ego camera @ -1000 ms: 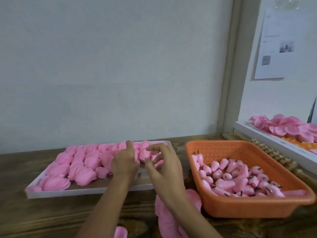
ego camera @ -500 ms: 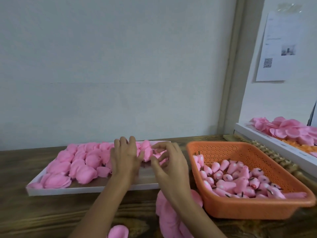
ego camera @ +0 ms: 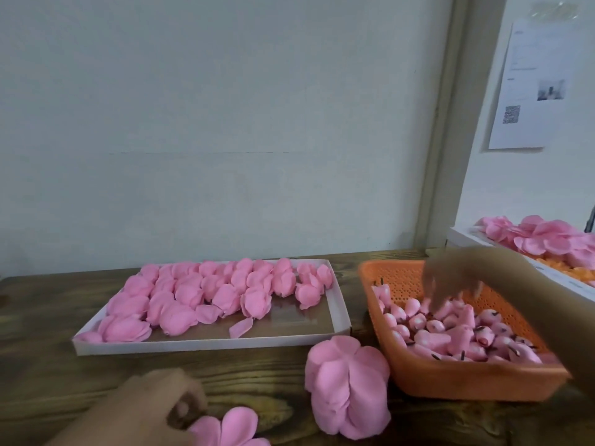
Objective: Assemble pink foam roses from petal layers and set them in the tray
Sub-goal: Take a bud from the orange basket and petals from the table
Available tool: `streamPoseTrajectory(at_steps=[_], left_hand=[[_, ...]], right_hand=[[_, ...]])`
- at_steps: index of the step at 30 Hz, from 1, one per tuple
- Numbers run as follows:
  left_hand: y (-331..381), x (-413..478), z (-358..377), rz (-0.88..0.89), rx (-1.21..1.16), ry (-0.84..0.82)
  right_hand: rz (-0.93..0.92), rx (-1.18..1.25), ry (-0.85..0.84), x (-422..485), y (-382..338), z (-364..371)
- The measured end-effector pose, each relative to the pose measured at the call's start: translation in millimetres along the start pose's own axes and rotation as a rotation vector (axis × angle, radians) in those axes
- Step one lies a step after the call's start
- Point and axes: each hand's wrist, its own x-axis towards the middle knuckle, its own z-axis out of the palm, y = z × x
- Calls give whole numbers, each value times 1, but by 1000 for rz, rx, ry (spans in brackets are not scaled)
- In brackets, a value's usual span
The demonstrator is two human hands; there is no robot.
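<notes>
Step, likely: picking bud | right hand (ego camera: 450, 281) spread over buds (ego camera: 450, 336) in basket (ego camera: 476, 381) | left hand (ego camera: 145, 410) at petal layer (ego camera: 231, 426) (grip blurred, can't tell) | next: pinch one.

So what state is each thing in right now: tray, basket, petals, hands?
white tray: mostly filled with assembled roses, near-right part bare.
orange basket: about half full of buds.
petal stack: lying on the table, untouched.
left hand: fingers curled at a petal layer; grip unclear.
right hand: fingers down among the buds, blurred; hold unclear.
</notes>
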Motion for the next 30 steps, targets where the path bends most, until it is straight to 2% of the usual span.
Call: streamPoseTrajectory(at_steps=[4,9,13,16,22,26,30], left_hand=[[13,3,-10,-157,-86,-126],[18,3,-14,-194,-230,-178],[15,2,-11,-161,-168,-165],[12,5,-14,-171,-238,-218],[4,6,-16,-130,-341,-257],[0,4,-15,-82,-443,-232],[-1,5,-18,-115,-596,-225]], right_hand=[[-79,-14,-98,18,8,28],[-101,-22,18,25,15,33],[-43,-124,-108,15,19,29],[-57,-69,-173,10,25,26],[-108,55,-107,5,28,24],[-103,41,-136,6,34,26],[-112,-23,-126,11,36,32]])
